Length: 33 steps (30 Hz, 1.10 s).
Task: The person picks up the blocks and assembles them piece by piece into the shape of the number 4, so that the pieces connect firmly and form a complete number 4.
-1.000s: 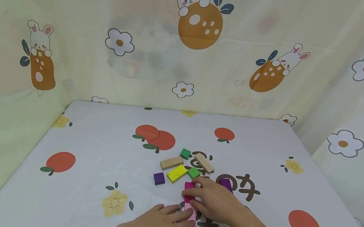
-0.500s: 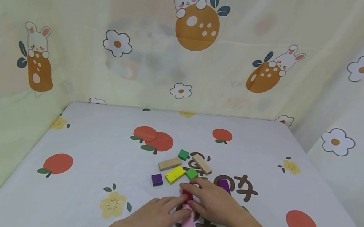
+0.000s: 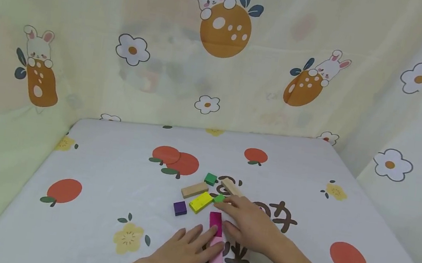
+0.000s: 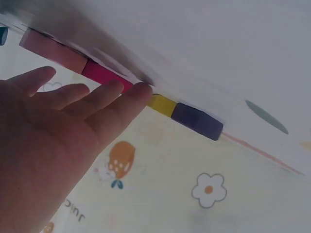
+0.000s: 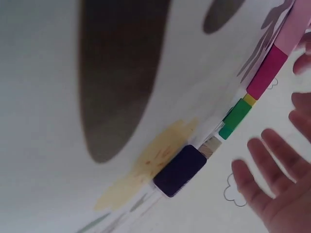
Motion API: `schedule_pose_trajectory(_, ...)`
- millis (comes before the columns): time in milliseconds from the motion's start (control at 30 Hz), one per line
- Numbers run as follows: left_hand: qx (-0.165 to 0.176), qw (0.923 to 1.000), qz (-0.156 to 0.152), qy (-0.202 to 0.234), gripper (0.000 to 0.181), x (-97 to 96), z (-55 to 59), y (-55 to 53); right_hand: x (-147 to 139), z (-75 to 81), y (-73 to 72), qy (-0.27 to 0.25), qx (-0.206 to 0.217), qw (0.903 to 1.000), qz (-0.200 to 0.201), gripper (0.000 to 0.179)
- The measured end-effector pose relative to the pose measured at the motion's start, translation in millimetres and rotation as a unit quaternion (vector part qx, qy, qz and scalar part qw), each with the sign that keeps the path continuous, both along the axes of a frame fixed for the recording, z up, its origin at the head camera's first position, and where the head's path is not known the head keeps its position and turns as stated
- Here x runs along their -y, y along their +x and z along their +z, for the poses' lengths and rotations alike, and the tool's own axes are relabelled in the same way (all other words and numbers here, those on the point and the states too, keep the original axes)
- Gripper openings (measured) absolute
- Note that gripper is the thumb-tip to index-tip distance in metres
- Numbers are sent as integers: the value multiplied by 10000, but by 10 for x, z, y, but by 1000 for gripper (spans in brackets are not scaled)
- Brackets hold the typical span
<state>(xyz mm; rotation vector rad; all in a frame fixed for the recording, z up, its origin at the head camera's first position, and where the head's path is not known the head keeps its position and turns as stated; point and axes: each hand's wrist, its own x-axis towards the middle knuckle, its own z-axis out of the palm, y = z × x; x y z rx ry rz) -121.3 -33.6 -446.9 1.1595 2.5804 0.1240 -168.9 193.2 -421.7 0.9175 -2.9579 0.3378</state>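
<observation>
A magenta block [image 3: 215, 219] and a pink block [image 3: 216, 262] lie end to end in a line on the table. Straight fingers of my left hand [image 3: 181, 257] rest over both from the left side. My right hand [image 3: 253, 227] is just right of the magenta block, its fingertips at the light green block [image 3: 219, 198], partly covering it. In the right wrist view its fingers are spread and nothing is gripped. A yellow block [image 3: 200, 202] sits beside the light green one. One purple block [image 5: 180, 171], in the right wrist view, is hidden behind my right hand in the head view.
Farther back lie two plain wooden blocks, one left [image 3: 194, 189] and one right [image 3: 231, 186], with a dark green block [image 3: 210, 179] between them. Another purple block [image 3: 180, 208] lies left of the yellow. A patterned curtain [image 3: 153, 84] rises behind the table [image 3: 103, 157].
My right hand has let go of the magenta block and shifted forward and right to the light green block. My left fingers have slid forward from the pink block onto the magenta one as well.
</observation>
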Motion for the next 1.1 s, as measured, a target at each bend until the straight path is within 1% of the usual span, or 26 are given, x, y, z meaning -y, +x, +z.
schedule_pose_trajectory(100,10,10000,-14,-46,77,14,-10,0,-20,16,-40,-17,-133,9995,-272,48)
schedule_pose_trajectory(267,61,10000,-48,9,76,13,-8,9,-78,35,-52,80,-335,9967,-735,53)
schedule_pose_trajectory(367,81,9999,-65,50,76,4,-6,14,-117,34,-54,223,-324,9944,-979,55)
schedule_pose_trajectory(467,105,9999,-74,60,77,5,-2,13,-140,21,-71,310,-251,9930,-1109,57)
schedule_pose_trajectory(667,139,9999,-2,-39,82,32,3,5,-32,1,-189,320,78,9957,-868,55)
schedule_pose_trajectory(800,60,10000,-49,-42,83,44,5,9,104,-18,-280,344,289,9965,-709,52)
schedule_pose_trajectory(867,31,10000,-77,-34,83,39,2,8,156,-34,-308,436,283,9968,-614,49)
schedule_pose_trajectory(967,38,9999,-73,-58,83,23,2,8,200,-57,-327,553,131,9971,-496,47)
schedule_pose_trajectory(1100,78,9999,-22,-116,84,22,-5,11,225,-77,-340,594,-21,9971,-476,45)
